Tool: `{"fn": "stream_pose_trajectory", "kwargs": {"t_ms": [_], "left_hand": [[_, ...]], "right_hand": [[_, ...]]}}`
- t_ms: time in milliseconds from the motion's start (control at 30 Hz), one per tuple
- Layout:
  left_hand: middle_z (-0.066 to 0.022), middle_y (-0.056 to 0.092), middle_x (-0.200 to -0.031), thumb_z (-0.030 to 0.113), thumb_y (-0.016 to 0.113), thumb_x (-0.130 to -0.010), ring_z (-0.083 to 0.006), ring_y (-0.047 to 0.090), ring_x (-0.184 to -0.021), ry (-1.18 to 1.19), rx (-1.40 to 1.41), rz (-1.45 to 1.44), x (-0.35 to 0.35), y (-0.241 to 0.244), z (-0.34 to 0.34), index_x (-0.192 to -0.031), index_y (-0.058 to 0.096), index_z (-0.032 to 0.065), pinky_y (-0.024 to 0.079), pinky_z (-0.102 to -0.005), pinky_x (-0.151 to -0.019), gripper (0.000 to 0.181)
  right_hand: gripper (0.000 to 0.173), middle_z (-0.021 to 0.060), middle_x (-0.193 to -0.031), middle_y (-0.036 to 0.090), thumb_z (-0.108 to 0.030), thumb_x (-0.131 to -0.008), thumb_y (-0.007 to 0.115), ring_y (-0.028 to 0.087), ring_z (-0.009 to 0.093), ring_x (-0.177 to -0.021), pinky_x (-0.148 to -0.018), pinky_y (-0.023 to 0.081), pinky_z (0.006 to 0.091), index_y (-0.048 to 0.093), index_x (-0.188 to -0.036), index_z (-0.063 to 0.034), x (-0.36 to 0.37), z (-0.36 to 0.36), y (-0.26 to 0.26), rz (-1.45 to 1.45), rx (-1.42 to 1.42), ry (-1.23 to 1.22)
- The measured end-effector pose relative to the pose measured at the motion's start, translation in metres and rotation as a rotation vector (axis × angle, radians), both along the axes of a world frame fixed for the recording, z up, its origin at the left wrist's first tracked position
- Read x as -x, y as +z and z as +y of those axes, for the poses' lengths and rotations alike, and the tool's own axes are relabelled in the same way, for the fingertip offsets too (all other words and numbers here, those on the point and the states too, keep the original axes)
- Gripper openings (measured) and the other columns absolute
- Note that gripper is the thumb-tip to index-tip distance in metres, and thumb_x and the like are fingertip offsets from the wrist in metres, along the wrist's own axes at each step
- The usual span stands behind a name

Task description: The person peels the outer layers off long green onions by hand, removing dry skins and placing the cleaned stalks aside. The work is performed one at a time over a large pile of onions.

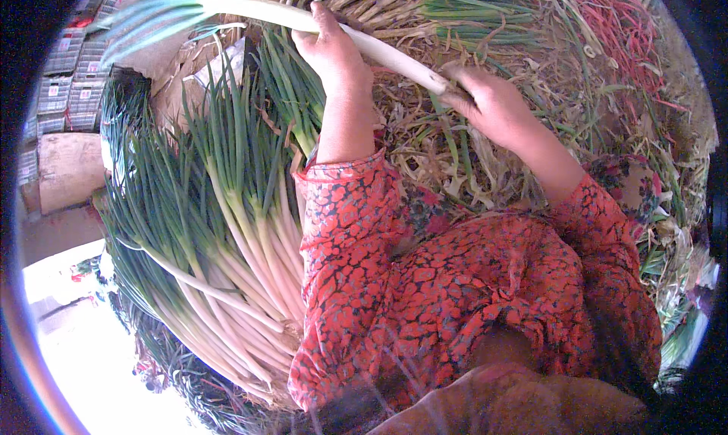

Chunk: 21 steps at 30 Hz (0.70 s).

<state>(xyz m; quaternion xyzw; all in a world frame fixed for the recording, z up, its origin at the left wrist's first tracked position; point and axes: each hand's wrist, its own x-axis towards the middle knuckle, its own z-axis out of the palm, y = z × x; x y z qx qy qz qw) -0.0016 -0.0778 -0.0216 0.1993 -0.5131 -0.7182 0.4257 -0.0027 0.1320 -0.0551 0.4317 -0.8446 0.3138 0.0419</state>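
A long green onion [392, 58] is stretched between my two hands, its white shaft slanting down to the right. My left hand [333, 51] grips the middle of the shaft, thumb on top, and the green leaves reach out past it to the upper left. At the root end my right hand [489, 102] has its fingers closed around the tip, which they partly hide. By my left arm lies a large pile of green onions [250, 253] with clean white shafts, their roots towards me and their leaves pointing away.
Untrimmed green onions [387, 8] with dry brown outer leaves lie at the far side. Peeled-off leaves [472, 167] litter the ground before me. Red ties [620, 37] lie at the upper right. Stacked plastic crates [62, 76] stand at the far left.
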Motion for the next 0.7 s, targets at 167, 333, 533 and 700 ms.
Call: {"fn": "stream_pose_trajectory", "kwargs": {"t_ms": [167, 333, 533, 700], "left_hand": [[-0.002, 0.042, -0.067, 0.037, 0.045, -0.089, -0.0149, 0.045, -0.062, -0.128, -0.164, -0.046, -0.007, -0.011, -0.017, -0.087, 0.042, 0.006, 0.041, -0.033, -0.056, 0.032], [-0.0085, 0.05, -0.095, 0.044, 0.036, -0.09, -0.0196, 0.047, -0.085, -0.144, -0.307, -0.03, -0.016, 0.001, -0.018, -0.111, 0.043, 0.0049, 0.04, -0.0356, -0.075, 0.045], [-0.0078, 0.052, -0.082, 0.035, 0.033, -0.093, -0.0211, 0.054, -0.072, -0.278, -0.244, 0.077, -0.017, 0.003, -0.022, -0.103, 0.045, 0.0042, 0.047, -0.0338, -0.067, 0.034], [-0.0095, 0.055, -0.088, 0.028, 0.037, -0.093, -0.0211, 0.056, -0.077, -0.544, -0.16, 0.065, -0.011, 0.006, 0.009, -0.103, 0.046, 0.0029, 0.048, -0.0355, -0.073, 0.029]], "right_hand": [[0.03, 0.0206, -0.075, 0.057, -0.029, -0.084, 0.051, 0.056, 0.039, -0.068, -0.061, 0.045, 0.0446, 0.054, -0.097, -0.0019, -0.015, -0.007, -0.016, -0.253, -0.063, -0.005], [0.032, 0.0237, -0.082, 0.058, -0.026, -0.086, 0.046, 0.056, 0.041, -0.071, -0.065, 0.045, 0.0459, 0.052, -0.105, -0.0014, -0.015, 0.027, -0.056, -0.358, -0.073, -0.027], [0.039, 0.024, -0.097, 0.055, -0.027, -0.086, 0.046, 0.052, 0.04, -0.089, -0.078, 0.043, 0.0453, 0.044, -0.114, -0.0006, -0.021, 0.059, -0.065, -0.529, -0.608, 0.014], [0.043, 0.0193, -0.11, 0.051, -0.027, -0.081, 0.056, 0.051, 0.034, -0.1, -0.086, 0.041, 0.0399, 0.045, -0.115, -0.003, -0.009, 0.042, -0.041, -0.257, -0.088, -0.033]]}}
